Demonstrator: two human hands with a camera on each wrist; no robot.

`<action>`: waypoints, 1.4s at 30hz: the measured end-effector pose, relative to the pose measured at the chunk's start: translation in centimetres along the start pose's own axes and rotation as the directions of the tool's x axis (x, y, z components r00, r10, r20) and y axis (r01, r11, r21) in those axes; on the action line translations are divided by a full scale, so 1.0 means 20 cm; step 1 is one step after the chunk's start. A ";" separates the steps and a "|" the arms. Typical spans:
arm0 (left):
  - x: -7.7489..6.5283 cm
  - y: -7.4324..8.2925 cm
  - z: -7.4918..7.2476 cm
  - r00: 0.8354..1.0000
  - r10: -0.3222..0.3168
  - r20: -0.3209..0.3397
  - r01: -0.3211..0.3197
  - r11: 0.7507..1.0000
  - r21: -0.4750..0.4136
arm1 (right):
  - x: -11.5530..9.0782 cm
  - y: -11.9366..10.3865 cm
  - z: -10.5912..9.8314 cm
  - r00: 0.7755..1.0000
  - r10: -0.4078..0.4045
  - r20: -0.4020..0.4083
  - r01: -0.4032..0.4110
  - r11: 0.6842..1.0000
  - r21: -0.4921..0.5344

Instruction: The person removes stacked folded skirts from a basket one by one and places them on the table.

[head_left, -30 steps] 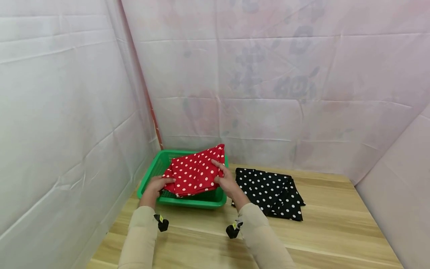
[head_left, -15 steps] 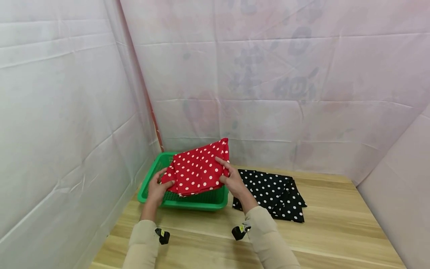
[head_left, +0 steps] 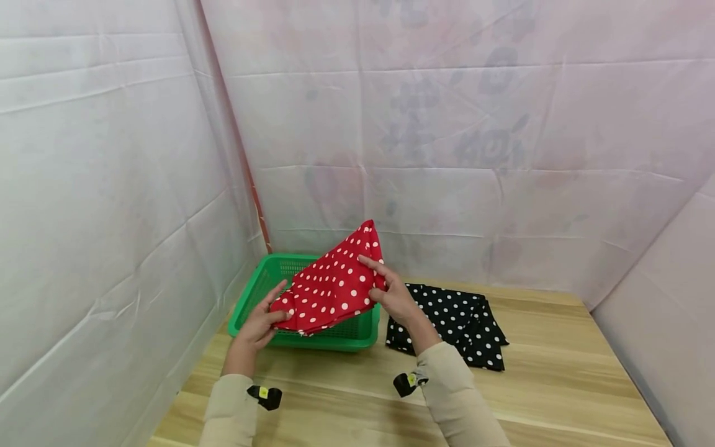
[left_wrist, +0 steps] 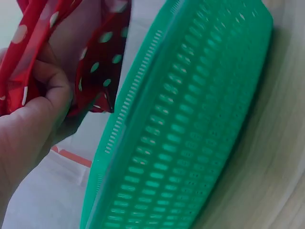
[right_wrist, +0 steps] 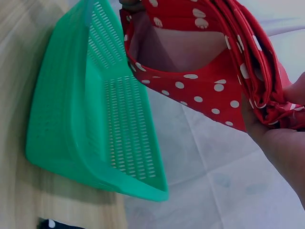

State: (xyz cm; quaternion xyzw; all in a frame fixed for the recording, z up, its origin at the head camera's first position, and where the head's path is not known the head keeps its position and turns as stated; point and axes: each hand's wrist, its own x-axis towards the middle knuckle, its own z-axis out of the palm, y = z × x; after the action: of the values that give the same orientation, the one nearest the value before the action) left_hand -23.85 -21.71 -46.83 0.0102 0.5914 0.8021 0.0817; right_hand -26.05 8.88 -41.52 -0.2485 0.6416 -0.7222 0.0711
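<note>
A folded red cloth with white polka dots (head_left: 335, 282) is held up over the green plastic basket (head_left: 329, 342), tilted with its right corner highest. My left hand (head_left: 262, 318) pinches its lower left end, thumb on the near face. At the right edge my right hand (head_left: 393, 295) grips the cloth between thumb and fingers. In the right wrist view, several folded layers of the red cloth (right_wrist: 245, 62) are bunched in that hand, and a loose layer sags below. The left wrist view has the cloth (left_wrist: 102, 59) beside the rim of the basket (left_wrist: 136, 95).
A black cloth with white dots (head_left: 447, 316) lies loosely folded on the wooden table (head_left: 547, 372), right of the basket. White sheeting (head_left: 436, 143) hangs behind the table and along both sides.
Both hands have raised the red cloth and turned it, its right corner going up and its left end down. The basket and the black cloth have stayed in place.
</note>
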 end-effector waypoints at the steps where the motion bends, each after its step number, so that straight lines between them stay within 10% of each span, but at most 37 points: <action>1: -0.01 0.00 0.00 1.000 -0.004 0.031 0.004 1.000 -0.007 | -0.01 -0.01 0.00 1.000 -0.004 0.008 0.004 1.000 -0.008; 9: -0.06 0.01 0.03 0.999 0.002 0.034 -0.004 0.998 0.056 | -0.06 -0.04 -0.03 1.000 0.004 0.003 -0.004 1.000 0.003; 22: -0.13 -0.07 0.17 0.975 0.216 -0.053 -0.210 0.972 0.104 | -0.20 0.05 -0.10 0.988 0.029 -0.153 -0.021 0.998 0.051; 34: -0.18 -0.14 0.23 0.993 0.097 0.073 -0.095 0.995 -0.035 | -0.39 0.13 -0.14 0.977 0.043 -0.208 -0.041 0.999 0.015; 42: -0.23 -0.17 0.26 0.964 0.022 0.265 0.017 0.990 -0.143 | -0.52 0.14 -0.16 0.975 0.037 -0.220 -0.038 0.999 0.001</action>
State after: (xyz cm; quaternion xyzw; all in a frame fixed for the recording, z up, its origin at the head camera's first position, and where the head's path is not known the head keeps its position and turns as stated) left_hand -18.39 -16.43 -48.05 0.1124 0.5156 0.8343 0.1597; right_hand -19.07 15.72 -47.20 -0.1550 0.6511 -0.7429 0.0128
